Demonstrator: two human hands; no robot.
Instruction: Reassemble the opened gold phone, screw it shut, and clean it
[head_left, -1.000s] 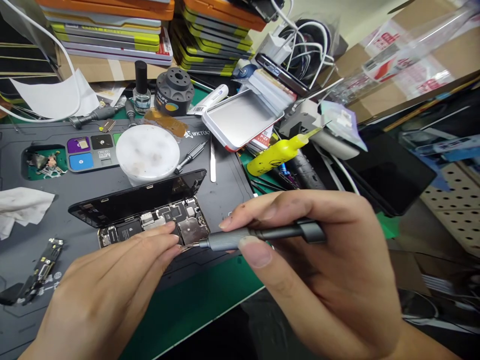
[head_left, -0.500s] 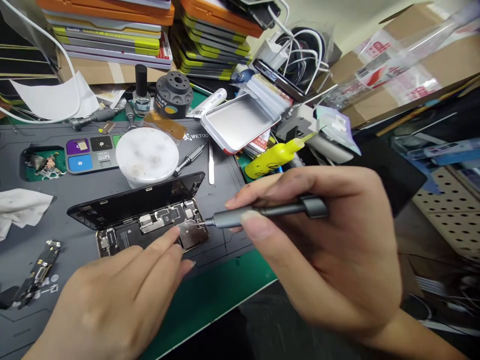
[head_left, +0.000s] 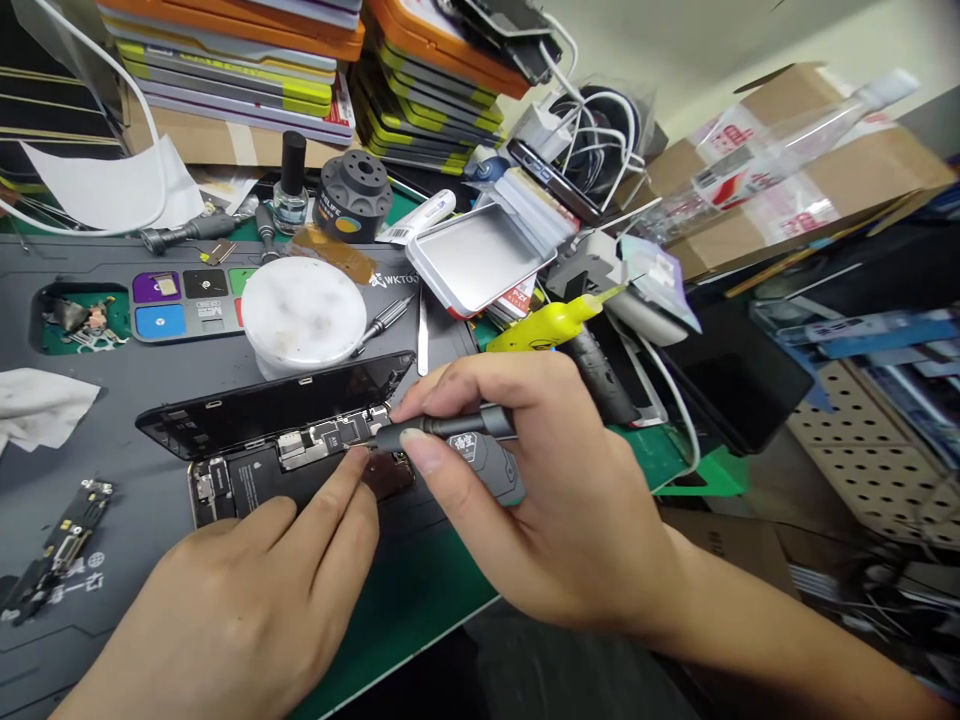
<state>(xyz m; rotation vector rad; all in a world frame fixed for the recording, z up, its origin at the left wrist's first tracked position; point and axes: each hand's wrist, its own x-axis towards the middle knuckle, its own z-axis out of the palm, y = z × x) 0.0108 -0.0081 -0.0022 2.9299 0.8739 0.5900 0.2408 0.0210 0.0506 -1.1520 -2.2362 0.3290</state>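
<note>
An opened phone (head_left: pixel 259 482) lies on the grey work mat, its internal parts showing and its dark screen (head_left: pixel 277 410) tilted up along the far side. My left hand (head_left: pixel 247 590) grips the phone's near edge, with fingertips over the interior; the thumb is mostly hidden. Between thumb and fingers, my right hand (head_left: pixel 540 490) holds a dark grey screwdriver (head_left: pixel 442 428) nearly level. The screwdriver's front end is over the right part of the phone, close to my left fingertips. I cannot make out its tip.
A round white tub (head_left: pixel 304 310) stands behind the screen. Tweezers (head_left: pixel 423 335) and a yellow bottle (head_left: pixel 544 325) lie beyond my right hand. A loose circuit part (head_left: pixel 64 550) and white cloth (head_left: pixel 45 405) lie left. Stacked cases (head_left: pixel 240 70) and a cardboard box (head_left: pixel 817 190) stand behind.
My right hand has moved left with the screwdriver, bringing it over the phone, nearer my left fingertips. My left hand stays at the phone. The view has shifted slightly.
</note>
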